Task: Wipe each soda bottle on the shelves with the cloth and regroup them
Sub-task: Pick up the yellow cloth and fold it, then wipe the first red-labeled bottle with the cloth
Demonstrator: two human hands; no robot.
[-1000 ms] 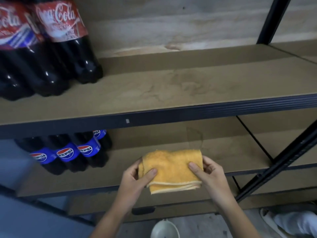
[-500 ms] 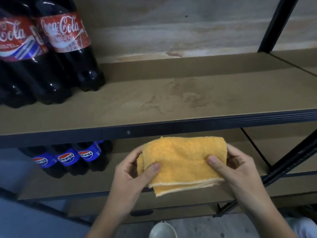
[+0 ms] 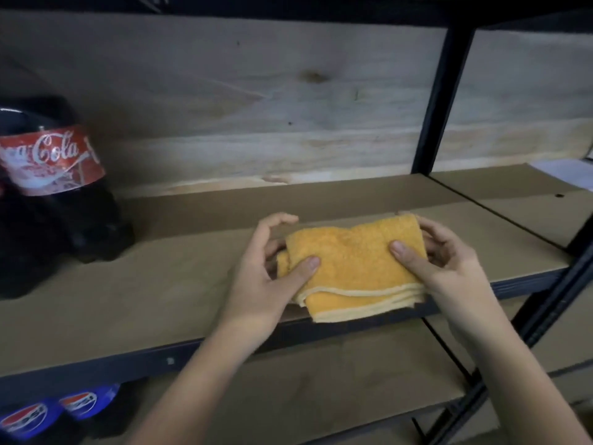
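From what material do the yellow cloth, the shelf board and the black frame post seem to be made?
Yellow cloth: looks like soft terry or microfibre, fuzzy nap with a paler stitched hem. Shelf board: probably fibreboard or hardboard, flat matte brown with no visible grain. Black frame post: likely painted metal, judging by its thin straight profile and even dark coat.

Cloth [image 3: 353,268] showing golden yellow pile with a paler cream hem. Coca-Cola bottle [image 3: 61,194] showing dark contents and a red label with white script. Pepsi bottles [image 3: 54,412] showing blue labels with red-and-white emblems. Shelf board [image 3: 160,284] appearing tan, its frame [image 3: 430,101] black.
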